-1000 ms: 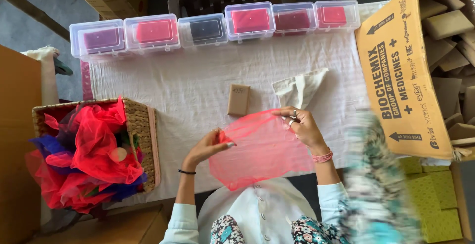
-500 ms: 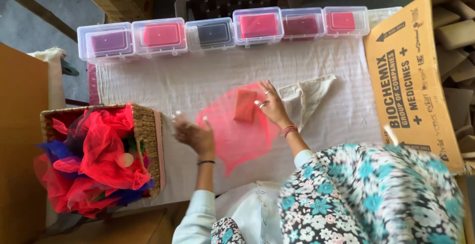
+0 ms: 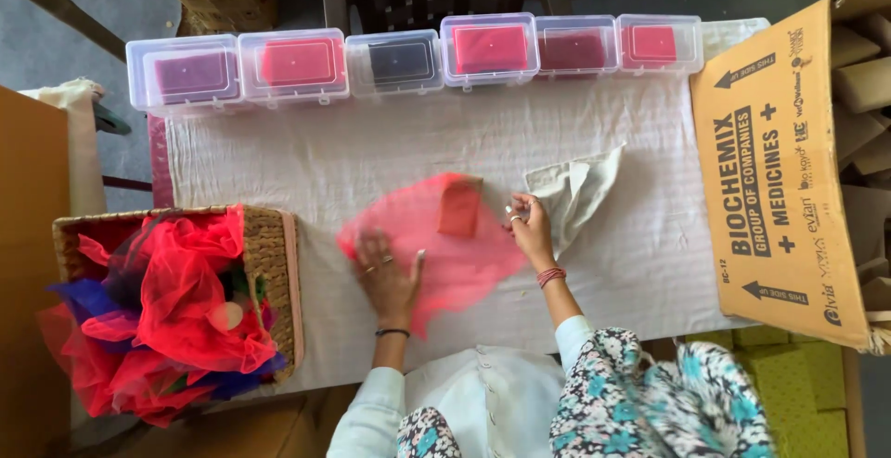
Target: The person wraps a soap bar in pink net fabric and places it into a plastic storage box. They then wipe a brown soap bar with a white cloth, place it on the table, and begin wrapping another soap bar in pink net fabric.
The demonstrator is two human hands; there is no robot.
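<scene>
Pressing my open left hand (image 3: 388, 270) flat on the net (image 3: 436, 249), now spread wider, I'm pinching its edge with my right hand (image 3: 529, 226) beside the block (image 3: 459, 206).

Red net cloth (image 3: 436, 254) spread flat; small block (image 3: 460, 206) beneath.
</scene>
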